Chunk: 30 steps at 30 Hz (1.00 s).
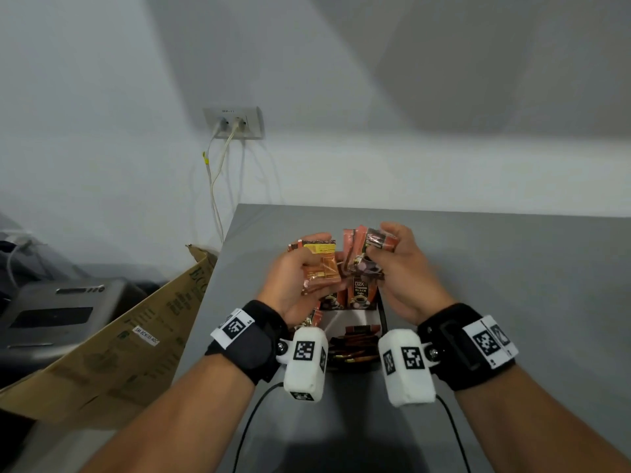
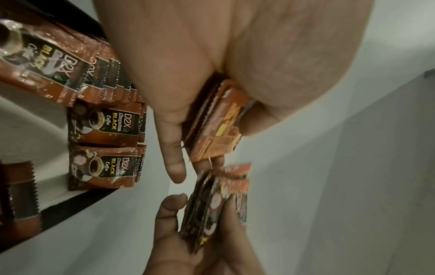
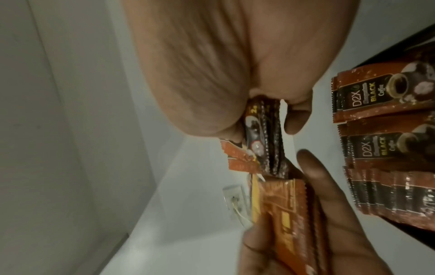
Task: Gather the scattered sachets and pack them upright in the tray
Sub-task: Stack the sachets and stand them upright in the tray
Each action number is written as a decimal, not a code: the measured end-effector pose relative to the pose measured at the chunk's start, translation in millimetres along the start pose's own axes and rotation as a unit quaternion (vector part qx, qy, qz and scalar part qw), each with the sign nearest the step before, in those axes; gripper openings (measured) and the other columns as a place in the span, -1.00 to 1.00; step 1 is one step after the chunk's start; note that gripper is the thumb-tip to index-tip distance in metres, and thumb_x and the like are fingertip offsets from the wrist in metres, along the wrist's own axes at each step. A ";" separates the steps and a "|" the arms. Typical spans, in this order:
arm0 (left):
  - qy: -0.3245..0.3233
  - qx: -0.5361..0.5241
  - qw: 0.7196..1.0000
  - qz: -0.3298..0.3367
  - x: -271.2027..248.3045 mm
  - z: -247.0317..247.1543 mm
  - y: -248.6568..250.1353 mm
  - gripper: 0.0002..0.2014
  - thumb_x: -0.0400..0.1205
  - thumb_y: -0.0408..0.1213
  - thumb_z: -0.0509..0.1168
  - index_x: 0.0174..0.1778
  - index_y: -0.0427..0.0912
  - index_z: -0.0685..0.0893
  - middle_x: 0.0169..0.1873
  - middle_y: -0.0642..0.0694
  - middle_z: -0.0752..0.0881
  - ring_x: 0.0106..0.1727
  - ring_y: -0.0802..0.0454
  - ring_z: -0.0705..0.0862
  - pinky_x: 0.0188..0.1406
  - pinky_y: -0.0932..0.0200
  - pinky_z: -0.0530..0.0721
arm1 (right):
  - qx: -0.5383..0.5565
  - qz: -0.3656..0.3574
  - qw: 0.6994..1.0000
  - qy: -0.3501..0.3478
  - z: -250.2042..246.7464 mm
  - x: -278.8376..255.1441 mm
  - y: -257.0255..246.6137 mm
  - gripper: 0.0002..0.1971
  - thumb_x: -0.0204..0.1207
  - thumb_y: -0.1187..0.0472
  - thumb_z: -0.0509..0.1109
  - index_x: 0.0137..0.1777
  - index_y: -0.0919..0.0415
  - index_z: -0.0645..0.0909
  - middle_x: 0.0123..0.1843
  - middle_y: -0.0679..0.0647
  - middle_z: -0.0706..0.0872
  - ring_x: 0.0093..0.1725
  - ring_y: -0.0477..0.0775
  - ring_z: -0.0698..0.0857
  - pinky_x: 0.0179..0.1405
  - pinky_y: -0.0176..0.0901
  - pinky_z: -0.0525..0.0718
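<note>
Both hands are raised above the tray (image 1: 381, 314), each gripping a bundle of brown-orange coffee sachets. My left hand (image 1: 300, 278) holds a stack of sachets (image 1: 321, 264) with the yellow-printed backs facing me; the same stack (image 2: 215, 128) shows in the left wrist view. My right hand (image 1: 399, 268) grips a fanned bunch of sachets (image 1: 367, 249), seen edge-on (image 3: 101, 137) in the right wrist view. The two bundles nearly touch. In the tray, rows of sachets (image 1: 360, 297) stand upright, and more sachets (image 2: 105, 122) show their "D2X Black Coffee" fronts.
The grey table (image 1: 512, 302) runs to a white wall with a socket (image 1: 234, 122) and hanging cables. A cardboard box (image 1: 112, 343) leans against the table's left edge, with a grey machine (image 1: 58, 312) behind it. Black wrist cables trail toward me.
</note>
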<state>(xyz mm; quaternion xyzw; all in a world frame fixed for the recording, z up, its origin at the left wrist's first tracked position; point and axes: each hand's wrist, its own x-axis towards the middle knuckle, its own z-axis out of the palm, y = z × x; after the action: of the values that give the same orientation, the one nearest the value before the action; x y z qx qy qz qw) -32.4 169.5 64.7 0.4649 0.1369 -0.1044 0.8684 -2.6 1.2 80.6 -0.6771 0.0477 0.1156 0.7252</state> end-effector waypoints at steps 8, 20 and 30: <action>-0.033 0.067 0.996 0.044 -1.3 -1.1 -4.3 -0.61 0.67 -0.54 0.32 0.43 -0.32 0.55 0.14 -0.36 0.75 0.01 -0.20 0.79 -0.14 -0.06 0.83 | 0.056 0.023 0.994 -0.090 -2.1 -6.1 -6.1 -0.81 0.67 0.48 0.30 0.16 0.24 0.61 0.02 0.23 0.82 0.02 0.21 0.78 0.15 0.20 0.74; 0.059 -0.013 0.998 -0.025 3.3 -7.8 5.5 -0.91 0.63 -0.52 0.31 -0.05 -0.29 0.67 -0.16 -0.28 0.72 -0.29 -0.07 0.69 -0.37 0.16 0.66 | -0.314 -0.212 0.910 -0.168 -16.4 -19.2 -5.1 -0.72 0.65 0.39 0.39 -0.02 -0.09 0.55 0.27 -0.17 0.69 0.21 -0.20 0.70 0.20 -0.21 0.68; -0.003 0.117 0.991 0.069 0.7 1.1 -0.3 -0.62 0.61 -0.60 0.34 0.35 -0.35 0.58 0.14 -0.42 0.75 -0.03 -0.19 0.77 -0.22 0.02 0.76 | 0.024 -0.007 0.998 -0.064 5.1 -4.3 3.4 -0.79 0.68 0.42 0.33 0.22 0.16 0.51 0.10 0.18 0.79 0.04 0.13 0.79 0.05 0.13 0.75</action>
<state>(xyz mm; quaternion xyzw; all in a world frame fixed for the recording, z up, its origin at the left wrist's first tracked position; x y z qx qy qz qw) -31.6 168.3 64.8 0.5711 0.0888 -0.0607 0.8138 -8.0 6.1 78.6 -0.6507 -0.0009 0.1528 0.7438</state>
